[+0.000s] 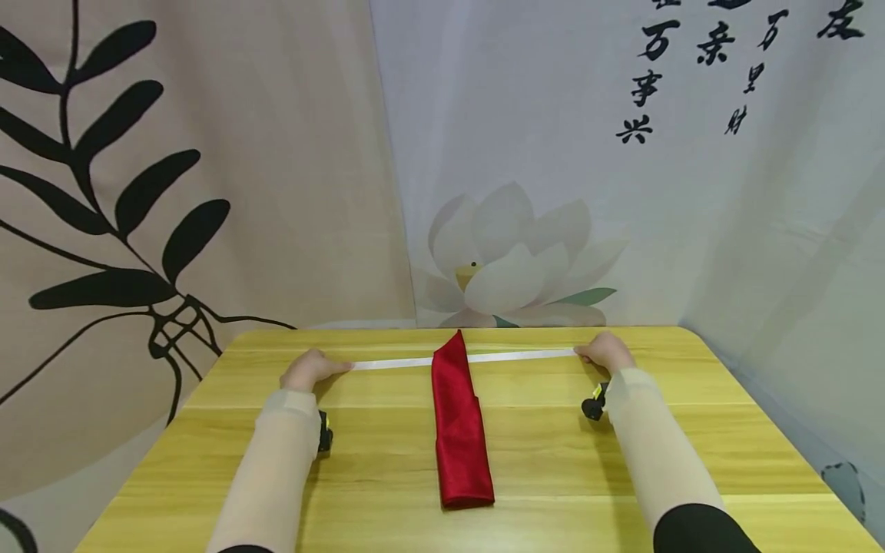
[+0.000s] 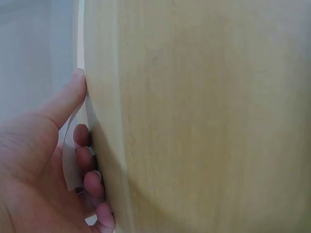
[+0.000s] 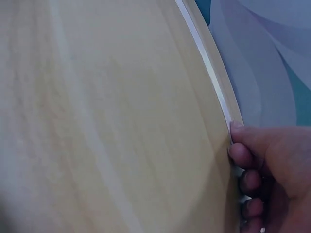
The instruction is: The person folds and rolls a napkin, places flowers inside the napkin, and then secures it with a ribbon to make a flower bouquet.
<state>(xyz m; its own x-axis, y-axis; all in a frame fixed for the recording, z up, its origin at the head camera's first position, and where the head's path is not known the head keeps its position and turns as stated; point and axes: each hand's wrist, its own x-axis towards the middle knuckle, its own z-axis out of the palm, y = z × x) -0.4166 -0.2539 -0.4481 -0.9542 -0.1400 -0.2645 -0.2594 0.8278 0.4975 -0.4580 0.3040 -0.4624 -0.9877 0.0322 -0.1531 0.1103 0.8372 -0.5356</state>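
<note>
A narrow white ribbon (image 1: 394, 363) runs crosswise near the table's far edge, drawn straight between both hands. My left hand (image 1: 311, 370) pinches its left end; in the left wrist view the thumb presses the ribbon and a loose tail (image 2: 71, 167) hangs inside the palm. My right hand (image 1: 608, 352) pinches the other end between thumb and index finger, the remaining fingers curled below. Between the hands lies a long folded strip of shiny red cloth (image 1: 462, 430), pointed at its far tip. It covers the ribbon's middle, so the ribbon's centre is hidden there.
The wooden table (image 1: 373, 476) has rounded far corners. A patterned curtain (image 1: 311, 153) with leaves, a lotus and writing hangs right behind its far edge. Small black wrist devices (image 1: 594, 403) sit under the light sleeves (image 1: 270, 468).
</note>
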